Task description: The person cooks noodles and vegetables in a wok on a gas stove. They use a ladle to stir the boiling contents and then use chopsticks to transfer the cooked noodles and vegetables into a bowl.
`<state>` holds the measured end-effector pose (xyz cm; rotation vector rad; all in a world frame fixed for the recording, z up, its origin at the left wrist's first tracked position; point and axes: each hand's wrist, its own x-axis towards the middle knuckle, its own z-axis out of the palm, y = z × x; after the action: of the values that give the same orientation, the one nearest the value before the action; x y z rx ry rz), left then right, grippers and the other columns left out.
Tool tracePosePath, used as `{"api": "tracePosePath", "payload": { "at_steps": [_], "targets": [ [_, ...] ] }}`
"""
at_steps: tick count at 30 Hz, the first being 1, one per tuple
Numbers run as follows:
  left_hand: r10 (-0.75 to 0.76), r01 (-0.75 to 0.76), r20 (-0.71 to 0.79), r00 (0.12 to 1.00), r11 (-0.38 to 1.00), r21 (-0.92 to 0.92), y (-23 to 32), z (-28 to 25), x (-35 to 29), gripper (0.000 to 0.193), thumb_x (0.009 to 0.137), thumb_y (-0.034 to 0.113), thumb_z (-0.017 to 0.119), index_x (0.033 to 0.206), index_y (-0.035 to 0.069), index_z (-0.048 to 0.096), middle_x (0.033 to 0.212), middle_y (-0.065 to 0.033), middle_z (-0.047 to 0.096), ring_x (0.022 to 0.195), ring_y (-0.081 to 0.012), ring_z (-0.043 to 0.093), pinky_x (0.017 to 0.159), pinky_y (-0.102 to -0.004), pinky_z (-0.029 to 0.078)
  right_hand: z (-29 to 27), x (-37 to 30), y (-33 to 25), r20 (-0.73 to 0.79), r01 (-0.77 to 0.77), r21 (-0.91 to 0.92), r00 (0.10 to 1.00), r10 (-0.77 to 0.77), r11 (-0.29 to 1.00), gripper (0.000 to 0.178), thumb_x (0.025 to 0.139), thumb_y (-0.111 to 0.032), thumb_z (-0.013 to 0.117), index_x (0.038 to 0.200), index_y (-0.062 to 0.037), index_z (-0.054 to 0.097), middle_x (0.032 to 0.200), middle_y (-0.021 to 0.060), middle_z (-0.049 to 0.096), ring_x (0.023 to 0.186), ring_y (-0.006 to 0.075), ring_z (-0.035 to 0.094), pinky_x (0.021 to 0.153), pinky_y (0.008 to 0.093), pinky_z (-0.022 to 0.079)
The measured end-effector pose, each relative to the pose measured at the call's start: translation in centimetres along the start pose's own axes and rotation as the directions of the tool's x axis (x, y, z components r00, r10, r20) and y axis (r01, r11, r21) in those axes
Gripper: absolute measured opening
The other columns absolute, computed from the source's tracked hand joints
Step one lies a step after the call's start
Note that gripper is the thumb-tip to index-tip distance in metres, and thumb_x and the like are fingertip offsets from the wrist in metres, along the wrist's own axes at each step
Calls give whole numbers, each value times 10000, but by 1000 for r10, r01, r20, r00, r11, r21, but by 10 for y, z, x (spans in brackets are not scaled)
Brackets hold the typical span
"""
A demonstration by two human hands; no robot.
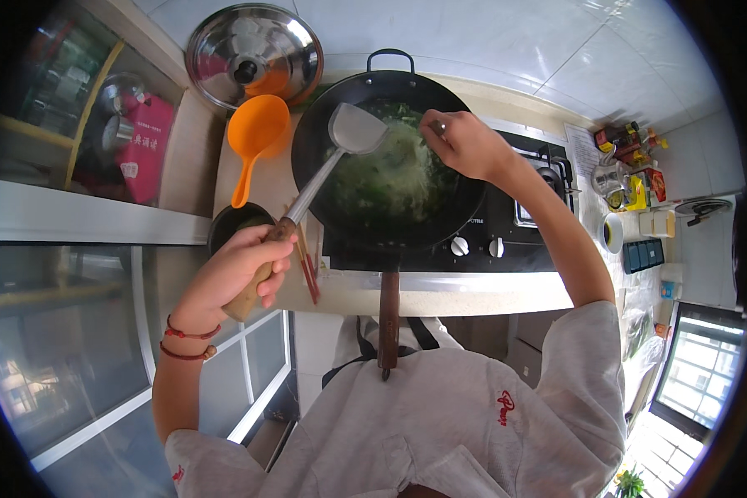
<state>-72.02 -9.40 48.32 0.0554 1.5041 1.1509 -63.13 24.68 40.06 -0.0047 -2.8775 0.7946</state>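
My left hand (253,261) is wrapped round the wooden handle of a metal wok spatula (358,129). The spatula slants up over the left side of a black wok (314,195), its blade above the liquid. Leafy green soup (394,178) with pale, frothy or steamy patches fills much of the wok. Over the wok's right side, my right hand (461,145) is closed, fingers pinched together. A small greyish metal end shows at its fingertips; the rest is hidden, so its kind is unclear. The wok's wooden handle (389,319) points toward me.
An orange dipper (257,133) lies left of the wok, before a steel lid (253,54) against the wall. Chopsticks (310,270) and a dark bowl (232,224) are near my left hand. The gas stove (423,259) has a second burner (548,183). Bottles (631,149) stand far right.
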Motion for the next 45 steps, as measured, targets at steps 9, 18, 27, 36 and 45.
{"api": "tracePosePath", "payload": {
  "at_steps": [9,18,27,36,45],
  "targets": [
    [49,-49,-19,999,999,24,-12,-5,3,246,944,197,541,1123,31,518,730,16,468,485,-56,441,426,-239,393,-45,-19,-49,394,482,-369,855,-336,794,134,728,-40,653,857,-54,618,791,91,628,839,269,639,697,382,534],
    [43,-43,3,999,999,9,-28,-15,10,179,940,212,540,998,44,522,733,12,488,486,-51,452,430,-227,393,-77,-28,-72,421,559,-400,816,-396,726,183,710,-15,676,887,-53,647,777,63,616,783,205,629,643,314,529],
    [59,-58,22,998,997,-47,-33,-7,1,189,950,206,530,1030,35,521,734,15,486,492,-42,447,433,-220,402,-58,-32,18,-61,-548,380,789,611,745,247,848,-182,555,831,49,642,683,107,640,546,167,607,501,288,509],
    [28,-26,43,999,999,-26,-36,-7,-2,211,954,211,535,1047,22,522,737,26,478,484,-45,434,428,-221,401,-66,-42,94,209,-638,741,516,831,209,173,823,-175,553,851,-13,605,639,52,553,537,121,533,490,258,451],
    [62,-60,39,997,996,-59,-41,-9,1,223,956,218,540,1052,17,531,733,27,473,483,-48,430,421,-221,397,-51,-76,-51,236,553,-261,831,-503,791,215,652,-48,685,847,-52,592,820,47,576,763,236,570,691,331,525]
  ]
}}
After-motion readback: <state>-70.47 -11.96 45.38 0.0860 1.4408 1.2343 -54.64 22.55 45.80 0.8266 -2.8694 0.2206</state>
